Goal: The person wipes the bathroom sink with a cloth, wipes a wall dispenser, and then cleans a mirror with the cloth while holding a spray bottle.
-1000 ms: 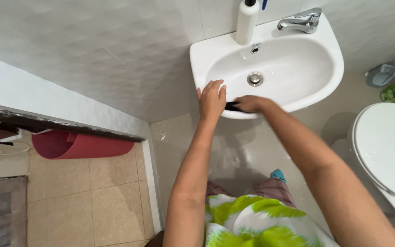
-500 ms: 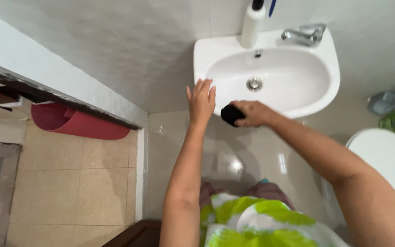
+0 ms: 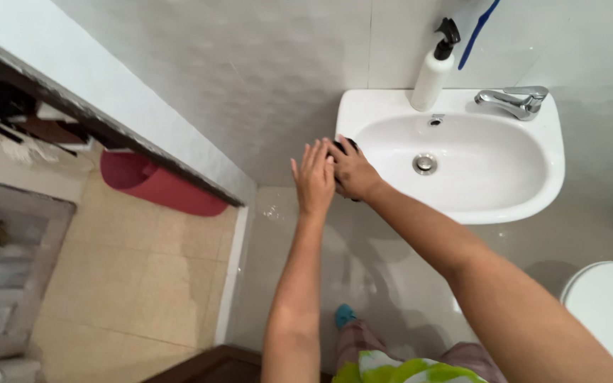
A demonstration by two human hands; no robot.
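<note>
Right hand (image 3: 351, 170) closed around black sponge (image 3: 345, 145) at sink (image 3: 533, 202) left rim; left hand (image 3: 313, 177) open, fingers spread, just beside it.

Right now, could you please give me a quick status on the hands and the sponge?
Right hand grips dark sponge at sink rim. Left hand open, touching right. Nothing in the way.

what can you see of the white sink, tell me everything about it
The sink is a white, glossy, ceramic-looking oval basin fixed to the tiled wall. It has a round metal drain, an overflow slot below the rear ledge, and a chrome tap on that ledge. A white pump bottle stands upright beside the tap. The basin looks empty. At its left rim the right hand presses a dark sponge, with the left hand alongside.
</note>
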